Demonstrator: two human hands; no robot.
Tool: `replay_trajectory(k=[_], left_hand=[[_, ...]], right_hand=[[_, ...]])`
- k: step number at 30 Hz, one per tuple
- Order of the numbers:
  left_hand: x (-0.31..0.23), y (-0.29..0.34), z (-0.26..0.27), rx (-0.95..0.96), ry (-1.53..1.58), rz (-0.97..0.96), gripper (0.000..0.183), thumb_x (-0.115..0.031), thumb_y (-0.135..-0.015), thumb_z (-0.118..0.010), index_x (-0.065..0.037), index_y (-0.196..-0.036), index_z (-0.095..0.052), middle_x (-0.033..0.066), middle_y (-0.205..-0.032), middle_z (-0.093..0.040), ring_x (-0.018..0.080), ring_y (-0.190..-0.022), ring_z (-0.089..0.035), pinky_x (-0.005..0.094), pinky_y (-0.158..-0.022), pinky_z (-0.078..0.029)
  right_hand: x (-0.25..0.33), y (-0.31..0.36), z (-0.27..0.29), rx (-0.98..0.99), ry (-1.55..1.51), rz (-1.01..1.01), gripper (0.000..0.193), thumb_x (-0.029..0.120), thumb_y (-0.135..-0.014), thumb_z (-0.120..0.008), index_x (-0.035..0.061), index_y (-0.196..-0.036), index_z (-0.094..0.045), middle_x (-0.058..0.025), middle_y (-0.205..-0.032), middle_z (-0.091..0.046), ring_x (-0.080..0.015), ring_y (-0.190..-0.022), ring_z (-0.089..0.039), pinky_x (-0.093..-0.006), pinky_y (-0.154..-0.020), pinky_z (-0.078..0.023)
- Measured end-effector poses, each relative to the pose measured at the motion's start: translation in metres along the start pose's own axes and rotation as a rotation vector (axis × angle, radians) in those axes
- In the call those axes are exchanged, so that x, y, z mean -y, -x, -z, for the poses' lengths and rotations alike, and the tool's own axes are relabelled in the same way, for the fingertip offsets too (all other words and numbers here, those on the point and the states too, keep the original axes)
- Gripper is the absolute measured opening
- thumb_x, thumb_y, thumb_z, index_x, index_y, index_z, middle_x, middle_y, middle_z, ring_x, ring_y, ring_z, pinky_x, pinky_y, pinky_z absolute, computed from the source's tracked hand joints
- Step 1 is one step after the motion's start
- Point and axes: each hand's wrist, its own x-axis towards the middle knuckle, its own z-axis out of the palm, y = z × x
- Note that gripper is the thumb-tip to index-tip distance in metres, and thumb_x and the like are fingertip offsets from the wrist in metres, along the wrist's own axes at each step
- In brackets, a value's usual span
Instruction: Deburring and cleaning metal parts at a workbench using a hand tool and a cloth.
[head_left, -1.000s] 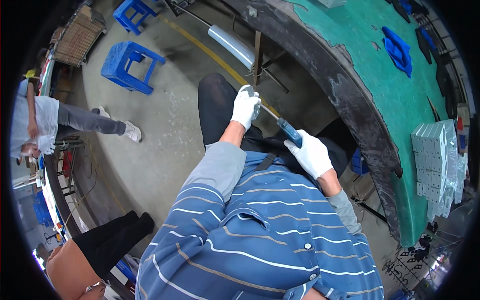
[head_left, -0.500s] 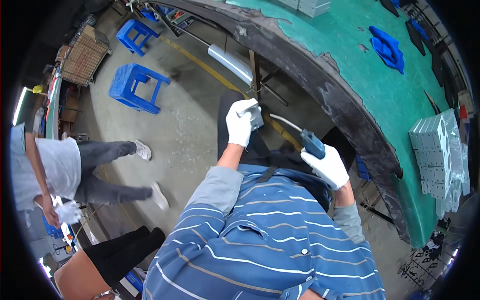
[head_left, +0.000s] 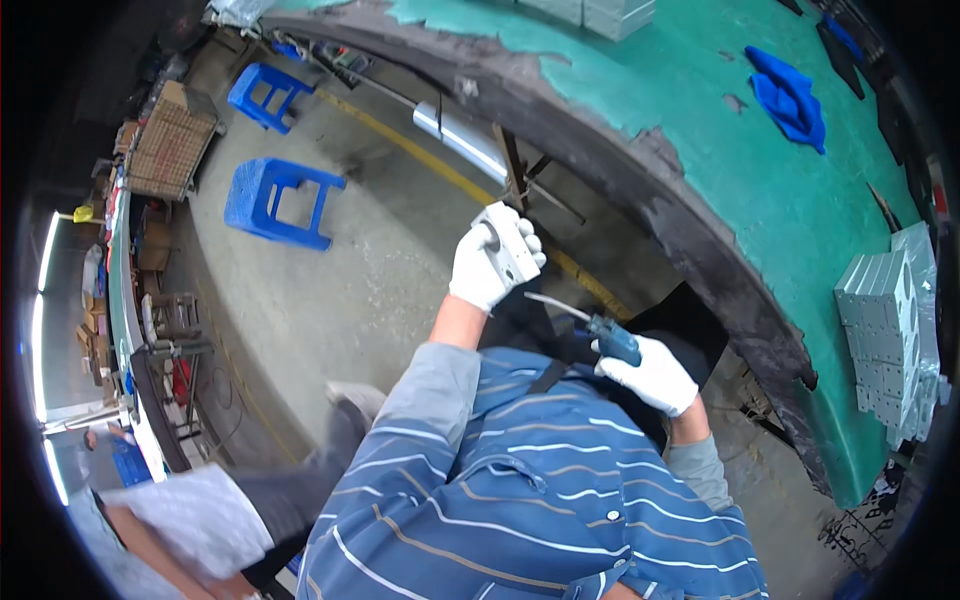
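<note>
My white-gloved left hand is wrapped round a silver metal block, which has a small hole in its near face. Just to the right and nearer to me, my gloved right hand grips a dark blue-handled tool. Its slim, slightly bent metal shaft points left, with the tip a short way below the block and apart from it. Similar silver blocks stand stacked at the right on the green-topped table.
A blue cloth and more blocks lie on the table, whose torn dark edge curves past my right side. Two blue stools stand on the floor at the left. A person in grey trousers is close at my lower left.
My left hand has turned the block so a longer face shows. My right hand has come slightly nearer to me with the tool. The person at the left has moved closer to me.
</note>
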Motion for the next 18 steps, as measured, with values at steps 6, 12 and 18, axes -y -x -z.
replay_trajectory(k=[6, 12, 18], left_hand=[[-0.001, -0.002, -0.11, 0.129, 0.059, 0.055, 0.06, -0.015, -0.089, -0.062, -0.009, -0.147, -0.053, 0.0222, -0.13, -0.064, 0.0436, -0.116, -0.063, 0.0672, -0.093, -0.053], [-0.011, -0.039, -0.21, 0.241, -0.572, 0.019, 0.066, -0.021, -0.102, -0.056, -0.014, -0.162, -0.032, 0.0248, -0.146, -0.054, 0.0406, -0.127, -0.059, 0.0568, -0.109, -0.048], [-0.036, -0.192, -0.318, 0.261, -2.181, -0.852, 0.071, -0.042, -0.097, -0.063, -0.007, -0.155, -0.043, 0.0279, -0.134, -0.062, 0.0427, -0.124, -0.06, 0.0478, -0.109, -0.046]], right_hand=[[-0.039, 0.0, 0.014, -0.095, -0.044, -0.069, 0.037, 0.025, -0.09, -0.081, -0.0016, -0.115, -0.074, -0.0075, -0.101, -0.077, -0.019, -0.088, -0.069, -0.0304, -0.086, -0.055], [-0.042, -0.007, 0.023, 0.013, 0.027, -0.141, 0.045, 0.037, -0.092, -0.077, 0.0016, -0.119, -0.072, -0.0095, -0.105, -0.076, -0.0238, -0.087, -0.067, -0.0348, -0.088, -0.052], [-0.03, -0.01, 0.023, 0.065, 0.137, -0.146, 0.048, 0.043, -0.094, -0.073, 0.0021, -0.118, -0.072, -0.0106, -0.104, -0.076, -0.026, -0.088, -0.067, -0.0356, -0.087, -0.052]])
